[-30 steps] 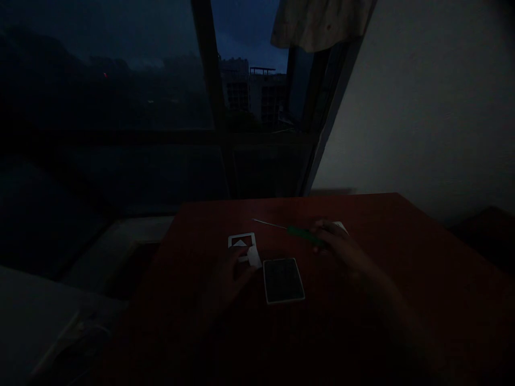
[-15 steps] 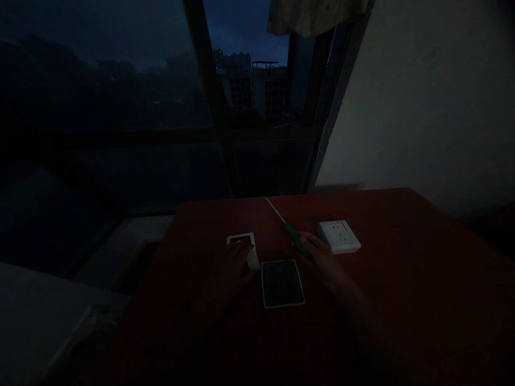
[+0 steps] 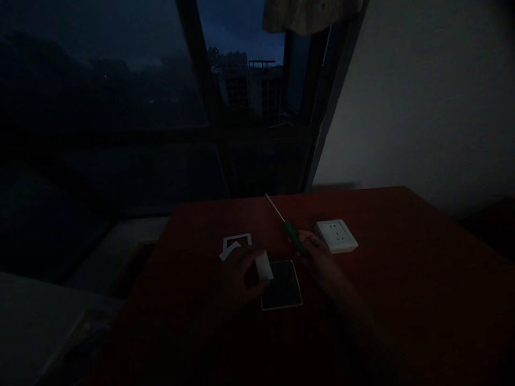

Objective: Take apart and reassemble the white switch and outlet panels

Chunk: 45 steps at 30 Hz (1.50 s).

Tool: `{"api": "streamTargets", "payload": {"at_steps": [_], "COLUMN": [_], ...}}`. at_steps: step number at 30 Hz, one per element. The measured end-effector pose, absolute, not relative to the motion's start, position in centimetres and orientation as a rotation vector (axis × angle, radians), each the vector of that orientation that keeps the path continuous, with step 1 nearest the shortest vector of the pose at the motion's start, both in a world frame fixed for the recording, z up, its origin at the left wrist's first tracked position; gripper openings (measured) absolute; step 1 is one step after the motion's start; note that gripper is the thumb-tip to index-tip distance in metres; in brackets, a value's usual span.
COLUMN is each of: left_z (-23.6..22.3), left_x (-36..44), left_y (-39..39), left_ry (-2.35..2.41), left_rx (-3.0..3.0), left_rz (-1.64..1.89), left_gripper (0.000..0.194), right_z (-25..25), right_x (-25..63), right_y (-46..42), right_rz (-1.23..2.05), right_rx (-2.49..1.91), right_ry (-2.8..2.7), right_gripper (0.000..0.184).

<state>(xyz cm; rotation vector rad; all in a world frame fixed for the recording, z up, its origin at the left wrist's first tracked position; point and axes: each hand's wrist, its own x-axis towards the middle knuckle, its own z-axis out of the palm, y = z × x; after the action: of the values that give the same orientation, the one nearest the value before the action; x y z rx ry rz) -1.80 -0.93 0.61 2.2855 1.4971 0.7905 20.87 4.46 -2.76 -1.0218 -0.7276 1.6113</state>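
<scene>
Between the thumb and fingers of my left hand [image 3: 243, 271] is a small white rectangular plate [image 3: 264, 266], tilted up over the left edge of a dark square panel with a white rim [image 3: 285, 289]. My right hand [image 3: 316, 252] is closed around the green handle of a screwdriver [image 3: 293, 236], whose metal shaft points away and to the left. Behind my left hand lies a white square frame [image 3: 237, 236], with another white flat piece [image 3: 230, 250] across its near left corner. A white socket [image 3: 338, 236] with a slotted face rests just beyond my right hand.
All these things are on a reddish-brown table [image 3: 382, 241]. Dark windows [image 3: 140, 171] rise behind its far edge, and a pale wall [image 3: 422, 107] stands at the right. The room is very dim, and the table's near part is lost in shadow.
My left hand has lifted the small white plate and brought it right, over the dark panel. My right hand has drawn back from the socket, uncovering it, and the screwdriver has swung to point farther away.
</scene>
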Motion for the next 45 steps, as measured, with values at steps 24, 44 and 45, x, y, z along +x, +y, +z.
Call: {"api": "streamTargets", "payload": {"at_steps": [24, 44, 45], "left_z": [0.8, -0.7, -0.7], "left_x": [2.4, 3.0, 3.0], "left_y": [-2.1, -2.5, -2.5], "left_ry": [1.27, 1.404, 1.405], "left_rx": [2.2, 1.839, 1.827], "left_rz": [0.658, 0.834, 0.843], "left_gripper": [0.064, 0.042, 0.042], "right_z": [-1.9, -2.1, -2.1], "right_x": [21.3, 20.9, 20.9], "right_y": [1.2, 0.0, -0.1], "right_rz": [1.342, 1.214, 1.208], "right_rx": [-1.301, -1.36, -1.369], "right_ry": [-1.185, -1.551, -1.554], "right_gripper": [0.031, 0.024, 0.024]}}
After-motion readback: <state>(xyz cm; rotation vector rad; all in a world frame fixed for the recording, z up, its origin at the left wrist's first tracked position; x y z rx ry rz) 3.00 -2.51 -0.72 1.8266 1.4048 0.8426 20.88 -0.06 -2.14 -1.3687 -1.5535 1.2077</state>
